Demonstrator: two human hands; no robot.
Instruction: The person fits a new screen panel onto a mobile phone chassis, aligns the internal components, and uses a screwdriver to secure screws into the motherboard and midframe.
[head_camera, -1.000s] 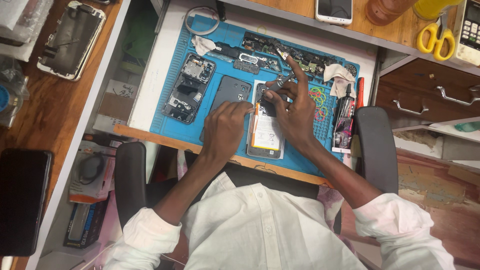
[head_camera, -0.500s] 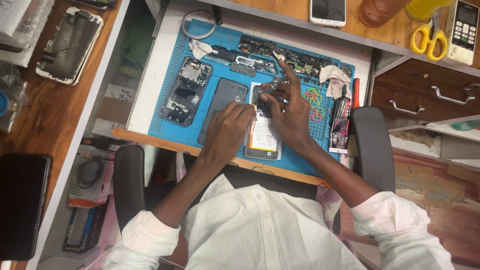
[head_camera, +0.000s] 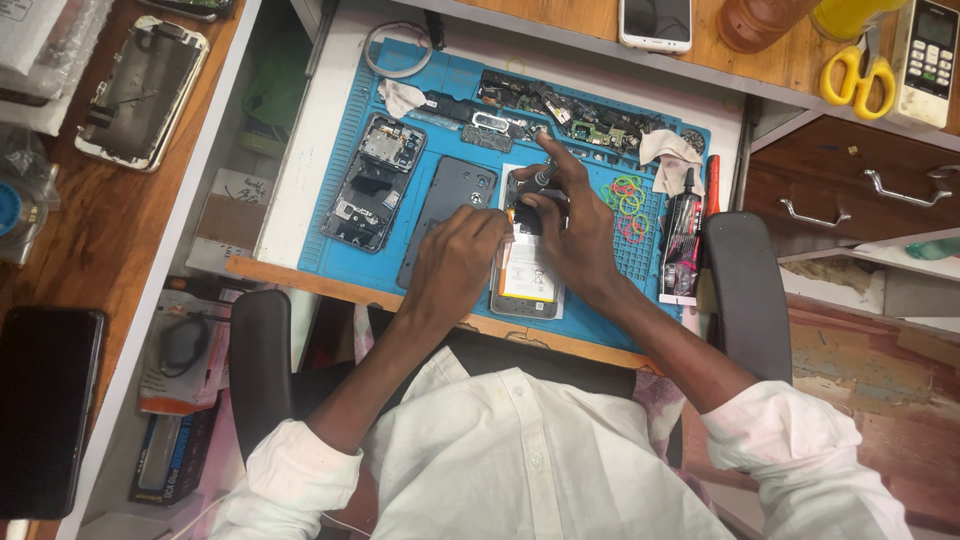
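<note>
Since the earlier frames your hands have barely shifted: your right hand (head_camera: 575, 225) remains over the top of the opened phone (head_camera: 528, 265), and the index finger that pointed up toward the mat's far edge has curled down onto the small screwdriver (head_camera: 545, 175), which you now pinch between fingers and thumb, tip down on the phone. Your left hand (head_camera: 455, 255) stays curled against the phone's left edge, fingertips pressing on it; whether it grips anything you cannot tell from here. The phone lies near the front edge of the blue work mat (head_camera: 330, 215), its pale battery showing below your hands.

Just left of your left hand lies a grey back cover (head_camera: 445, 200), and further left a stripped phone frame (head_camera: 373, 180). A row of loose parts (head_camera: 560, 110) lines the mat's far edge. Coloured rubber bands (head_camera: 628, 200) and a dark tube (head_camera: 683, 240) sit by the right edge, beside your right wrist.
</note>
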